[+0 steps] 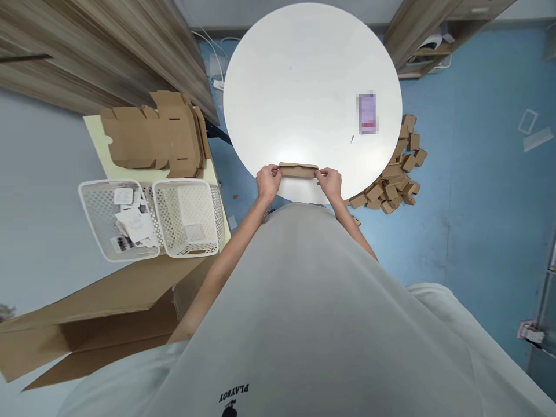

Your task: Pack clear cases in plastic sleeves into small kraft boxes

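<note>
A small brown cardboard box [298,171] is at the near edge of the round white table [299,81], its long side running left to right. My left hand [268,182] grips its left end, with thumb and fingers closed on the cardboard. At the opposite end, my right hand [329,183] pinches the box's right corner. A narrow flap shows along the top of the box; whether it is fully closed, I cannot tell.
Flat cardboard blanks [143,136] lie stacked on a side table at left, beside two white plastic baskets [186,217]. A large open carton [117,313] stands nearer. Many folded small boxes [393,185] are heaped on the blue floor at right. A blurred purple item [367,113] rests on the table.
</note>
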The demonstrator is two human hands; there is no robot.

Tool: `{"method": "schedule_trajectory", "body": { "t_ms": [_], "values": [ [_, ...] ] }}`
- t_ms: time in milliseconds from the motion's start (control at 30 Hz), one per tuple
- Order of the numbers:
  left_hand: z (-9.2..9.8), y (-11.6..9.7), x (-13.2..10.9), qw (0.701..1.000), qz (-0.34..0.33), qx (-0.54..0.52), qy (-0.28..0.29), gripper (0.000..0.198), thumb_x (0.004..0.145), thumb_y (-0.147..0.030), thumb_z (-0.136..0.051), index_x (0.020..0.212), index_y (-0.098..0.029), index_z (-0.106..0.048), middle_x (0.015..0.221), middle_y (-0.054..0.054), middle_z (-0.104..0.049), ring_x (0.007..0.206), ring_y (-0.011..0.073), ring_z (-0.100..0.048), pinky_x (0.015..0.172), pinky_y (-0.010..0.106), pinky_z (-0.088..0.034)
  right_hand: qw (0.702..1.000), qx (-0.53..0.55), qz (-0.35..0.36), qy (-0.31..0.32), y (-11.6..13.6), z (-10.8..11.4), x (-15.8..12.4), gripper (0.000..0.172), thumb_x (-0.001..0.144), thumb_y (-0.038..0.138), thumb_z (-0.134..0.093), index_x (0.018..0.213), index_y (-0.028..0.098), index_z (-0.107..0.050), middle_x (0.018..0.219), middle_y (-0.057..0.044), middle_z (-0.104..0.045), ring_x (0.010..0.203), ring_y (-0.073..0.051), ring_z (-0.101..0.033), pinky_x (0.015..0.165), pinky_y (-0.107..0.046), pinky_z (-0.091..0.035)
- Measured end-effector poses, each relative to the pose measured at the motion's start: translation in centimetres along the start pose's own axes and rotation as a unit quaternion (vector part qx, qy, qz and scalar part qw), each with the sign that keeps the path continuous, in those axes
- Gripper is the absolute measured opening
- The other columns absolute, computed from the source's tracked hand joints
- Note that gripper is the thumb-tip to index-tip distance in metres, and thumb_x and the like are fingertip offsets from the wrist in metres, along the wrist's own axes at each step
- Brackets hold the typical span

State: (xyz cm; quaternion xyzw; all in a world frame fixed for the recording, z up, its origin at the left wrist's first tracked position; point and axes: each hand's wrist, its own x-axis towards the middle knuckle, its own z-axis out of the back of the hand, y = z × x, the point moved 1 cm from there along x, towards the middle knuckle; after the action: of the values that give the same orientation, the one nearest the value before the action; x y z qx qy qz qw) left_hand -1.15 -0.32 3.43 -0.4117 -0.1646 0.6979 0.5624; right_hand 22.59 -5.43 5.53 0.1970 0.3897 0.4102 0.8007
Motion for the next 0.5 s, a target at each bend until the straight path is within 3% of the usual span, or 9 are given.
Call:
{"method": "schedule_trajectory", "body": {
  "t_ms": [133,333,433,500],
  "values": [
    [0.0,0.2,0.4,1.000,-0.010,0.011,0.009,0.023,0.103,-0.019,-0.066,0.116,-0.016,-0.084,0.118,0.014,-0.084,0.107,0.0288,-0.081,0.104,0.038,-0.058,0.998,-0.057,0.018,-0.010,0.2,-0.5,0.0,0.031,0.112,0.033,-0.060,0.101,0.018,-0.085,0.101,-0.012,-0.086,0.101,-0.031,-0.084,0.101,-0.041,-0.062],
    [0.0,0.6,0.8,0.998,-0.039,0.034,0.026,0.026,0.100,-0.018,-0.067,0.118,-0.017,-0.086,0.122,0.015,-0.082,0.105,0.0295,-0.080,0.104,0.039,-0.057,0.985,-0.163,0.058,0.024,0.0,-0.5,0.1,0.034,0.114,0.023,-0.052,0.105,0.017,-0.085,0.121,-0.017,-0.083,0.109,-0.032,-0.080,0.104,-0.043,-0.058],
    [0.1,0.9,0.9,0.999,-0.032,0.004,0.024,0.023,0.099,-0.024,-0.072,0.115,-0.019,-0.087,0.125,0.012,-0.082,0.101,0.0279,-0.080,0.107,0.040,-0.057,0.992,-0.108,0.053,0.037,-0.5,0.0,0.5,0.030,0.113,0.036,-0.062,0.108,0.018,-0.085,0.126,-0.016,-0.084,0.111,-0.032,-0.080,0.104,-0.042,-0.059],
    [-0.1,1.3,1.3,0.999,-0.015,-0.041,0.021,0.024,0.102,-0.035,-0.073,0.113,-0.019,-0.087,0.121,0.012,-0.084,0.103,0.0284,-0.080,0.109,0.041,-0.057,0.998,-0.039,0.046,0.033,-1.1,0.2,0.9,0.037,0.112,0.050,-0.065,0.103,0.019,-0.085,0.119,-0.014,-0.086,0.110,-0.031,-0.080,0.103,-0.042,-0.060]
  ]
}}
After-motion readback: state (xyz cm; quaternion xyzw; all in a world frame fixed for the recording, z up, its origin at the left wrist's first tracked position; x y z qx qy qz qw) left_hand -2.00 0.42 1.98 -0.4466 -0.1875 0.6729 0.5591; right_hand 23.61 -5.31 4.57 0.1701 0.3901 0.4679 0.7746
